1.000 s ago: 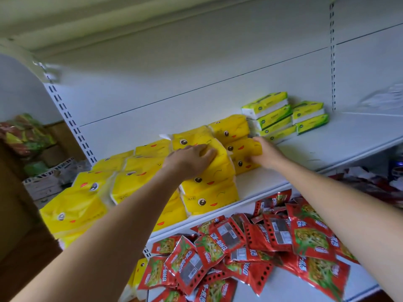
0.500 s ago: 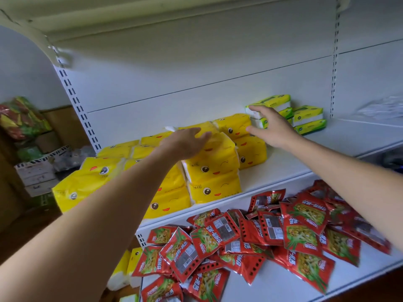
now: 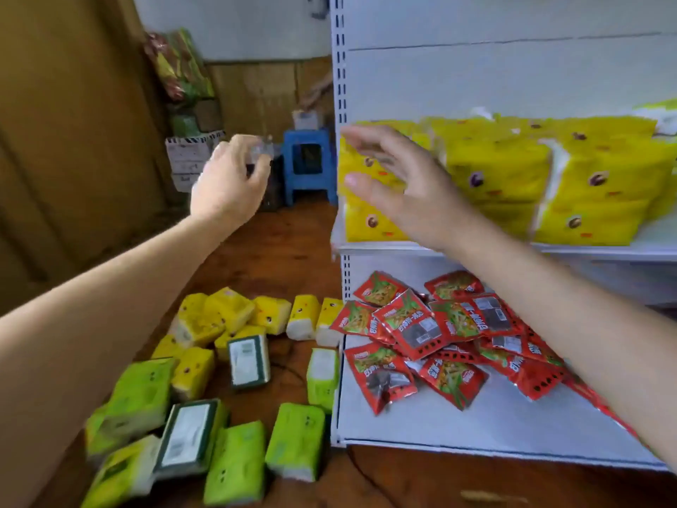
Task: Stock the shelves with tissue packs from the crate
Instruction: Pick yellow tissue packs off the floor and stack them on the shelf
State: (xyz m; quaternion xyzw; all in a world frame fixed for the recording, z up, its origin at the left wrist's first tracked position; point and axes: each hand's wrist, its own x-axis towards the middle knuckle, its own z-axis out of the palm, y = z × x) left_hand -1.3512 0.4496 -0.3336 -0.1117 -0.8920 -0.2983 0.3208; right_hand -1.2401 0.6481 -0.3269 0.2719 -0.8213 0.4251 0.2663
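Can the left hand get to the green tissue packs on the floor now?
Probably yes. The left hand seems empty, and the green tissue packs lie uncovered on the floor below it, with nothing between.

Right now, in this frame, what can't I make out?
1. Left hand: head view, motion-blurred and seen from behind; whether its curled fingers hold anything cannot be told.
2. Yellow packs on the shelf: the right hand covers the left-end ones; the frame's right edge cuts the row.
3. Red snack packets: print blurred, unreadable.
4. The crate: nowhere in view.
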